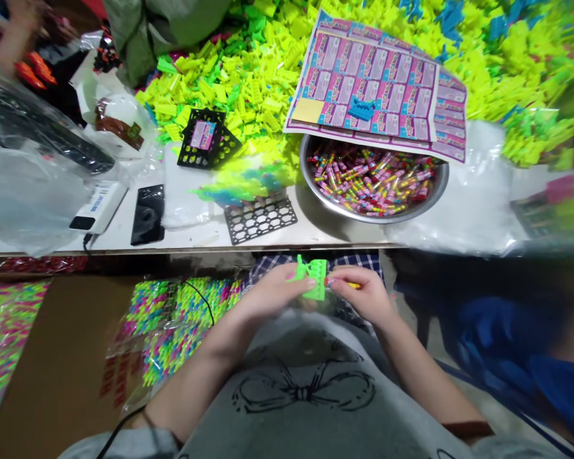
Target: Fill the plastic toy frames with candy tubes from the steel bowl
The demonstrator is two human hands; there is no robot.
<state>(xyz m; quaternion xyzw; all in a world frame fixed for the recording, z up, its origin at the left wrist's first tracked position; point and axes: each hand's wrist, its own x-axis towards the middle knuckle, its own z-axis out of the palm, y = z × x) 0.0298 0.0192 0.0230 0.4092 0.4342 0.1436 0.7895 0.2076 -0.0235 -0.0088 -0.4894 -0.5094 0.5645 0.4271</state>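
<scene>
Before the bench [117, 237], the left hand [283, 282] grips a green plastic piece [320, 285]; the right hand [370, 292] pinches a candy tube [353, 285].

Bright tabletop [117, 234], blurred right edge

Bright green plastic piece [319, 286] in left hand [286, 285]

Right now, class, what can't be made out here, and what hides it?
All in the head view:
Small item in the right hand: partly hidden by its grip.
Metal bowl, far rim: covered by printed sheets.
Their finest print: too small.
Yellow-and-blue pieces: blurred.
Blue garment: blurred, cut by right edge.
</scene>
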